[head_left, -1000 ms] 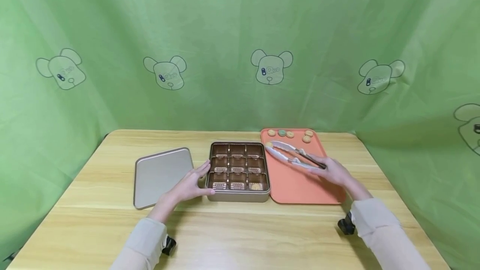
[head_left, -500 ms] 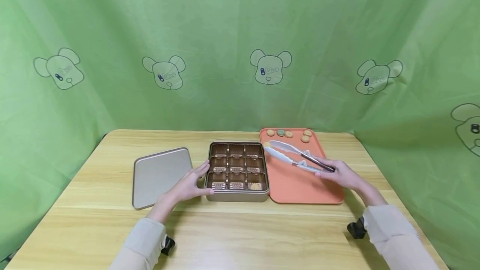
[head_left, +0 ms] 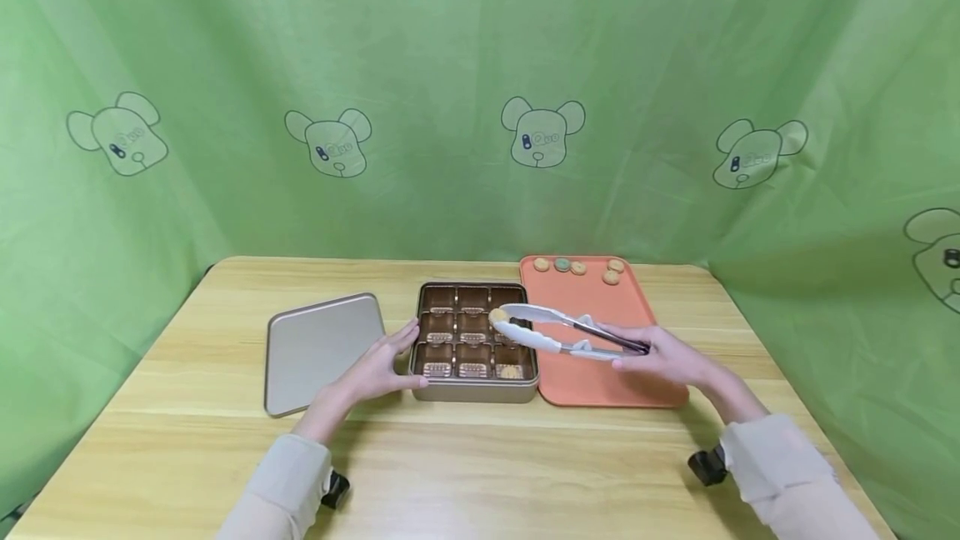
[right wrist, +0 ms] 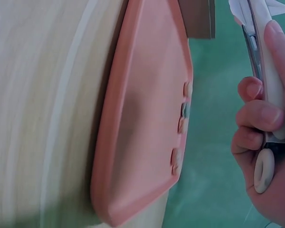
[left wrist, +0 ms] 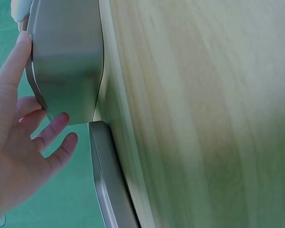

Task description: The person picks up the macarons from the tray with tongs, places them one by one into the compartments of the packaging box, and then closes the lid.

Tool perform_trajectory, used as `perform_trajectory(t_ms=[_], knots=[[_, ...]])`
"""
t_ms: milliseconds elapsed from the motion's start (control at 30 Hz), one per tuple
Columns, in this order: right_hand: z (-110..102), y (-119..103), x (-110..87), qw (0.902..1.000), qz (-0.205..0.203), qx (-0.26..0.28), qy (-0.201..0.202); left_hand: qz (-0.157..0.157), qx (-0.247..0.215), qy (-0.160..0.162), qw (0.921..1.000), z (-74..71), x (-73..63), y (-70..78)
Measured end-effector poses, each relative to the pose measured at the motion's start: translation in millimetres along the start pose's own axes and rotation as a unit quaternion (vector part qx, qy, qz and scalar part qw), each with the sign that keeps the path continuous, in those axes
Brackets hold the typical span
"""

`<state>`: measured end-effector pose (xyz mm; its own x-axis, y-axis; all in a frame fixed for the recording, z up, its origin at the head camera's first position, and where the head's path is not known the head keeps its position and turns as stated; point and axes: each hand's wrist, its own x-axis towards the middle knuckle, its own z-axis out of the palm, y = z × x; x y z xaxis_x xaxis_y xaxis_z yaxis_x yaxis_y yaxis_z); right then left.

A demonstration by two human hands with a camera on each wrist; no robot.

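Note:
My right hand (head_left: 663,354) grips a pair of tongs (head_left: 532,337) with pale scalloped tips and dark handles; the right wrist view shows the fingers curled round it. Pinched at the tips is a round pale cookie (head_left: 498,318), above the right side of a square metal tin (head_left: 476,392). The tin has a brown divided insert, and a cookie (head_left: 512,372) lies in its front right compartment. My left hand (head_left: 378,369) rests at the tin's left front corner, fingers spread along the side and thumb on the front rim. In the left wrist view the thumb (left wrist: 20,52) touches the rim.
Right of the tin lies a coral tray (head_left: 600,386) with several cookies along its far edge, among them a green cookie (head_left: 562,265). A square metal lid (head_left: 322,352) lies left of the tin. A green curtain (head_left: 450,207) stands behind the table.
From over the tray's left edge, the tongs and the pinched cookie have moved left and nearer, over the tin. My right hand shifted slightly left in the last half second. My left hand stays put.

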<state>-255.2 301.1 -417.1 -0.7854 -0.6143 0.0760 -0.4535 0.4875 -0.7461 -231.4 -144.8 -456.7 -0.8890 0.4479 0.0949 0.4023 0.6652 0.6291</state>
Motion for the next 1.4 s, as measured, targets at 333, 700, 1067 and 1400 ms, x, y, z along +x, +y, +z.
perform_trajectory(t_ms=[333,700,1067,1400], knots=[[12.9,-17.5,6.6,0.9928,-0.091,0.016,-0.077,0.005,0.006,-0.006,1.0000,-2.4,1.2,0.1],[13.8,-19.4,4.4,0.9898,-0.108,0.011,-0.093,0.003,0.000,-0.007,1.0000,-2.5,-0.3,2.5],[6.7,-6.8,-7.4,0.9993,-0.008,0.009,-0.036,0.006,-0.002,-0.006,1.0000,-1.0,0.2,0.6],[-3.9,9.7,-19.4,0.9944,0.064,-0.022,0.082,-0.002,-0.002,-0.005,1.0000,0.2,-0.2,-0.1]])
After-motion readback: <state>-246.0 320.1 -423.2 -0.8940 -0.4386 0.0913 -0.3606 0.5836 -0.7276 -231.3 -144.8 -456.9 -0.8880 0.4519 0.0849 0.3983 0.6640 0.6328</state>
